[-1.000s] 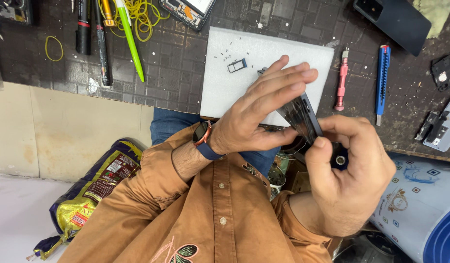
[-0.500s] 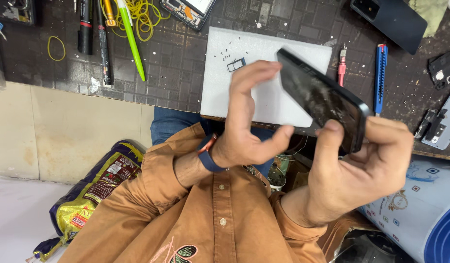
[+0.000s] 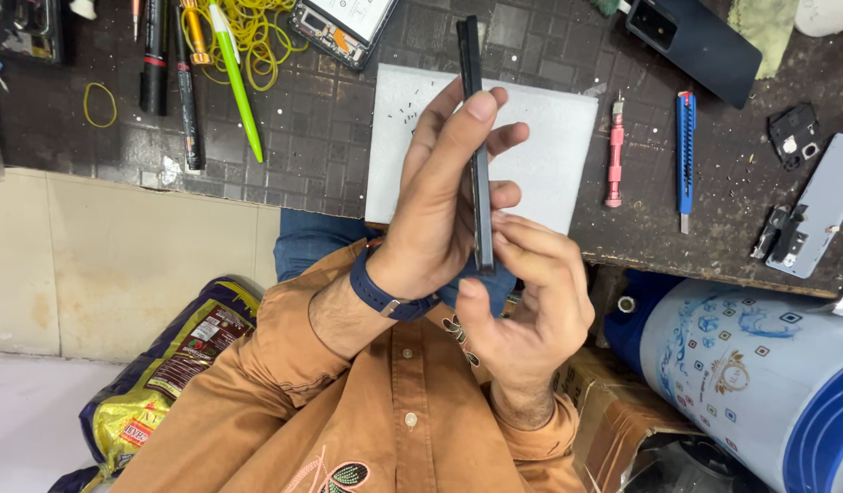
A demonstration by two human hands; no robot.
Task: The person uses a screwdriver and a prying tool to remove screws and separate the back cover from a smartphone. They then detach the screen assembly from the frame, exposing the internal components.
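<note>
A dark phone [image 3: 474,110] stands on edge above the workbench, so only its thin side shows. My left hand [image 3: 435,215], with a blue band on its wrist, grips the phone along its length, fingers wrapped round the left face. My right hand [image 3: 536,297] pinches the phone's lower end with thumb and fingertips. Under the hands lies a white sheet [image 3: 554,146] with tiny dark screws [image 3: 405,114] scattered near its left edge.
On the dark bench lie a pink screwdriver [image 3: 615,155], a blue utility knife [image 3: 684,151], a green pen [image 3: 237,87], yellow rubber bands [image 3: 257,32], an opened phone [image 3: 341,27] and a dark back cover [image 3: 695,41]. A blue-and-white jug [image 3: 759,374] stands at the lower right.
The phone has turned from showing its cracked face to standing edge-on. My left hand has closed along its side, and my right hand has slid down to its lower end.
</note>
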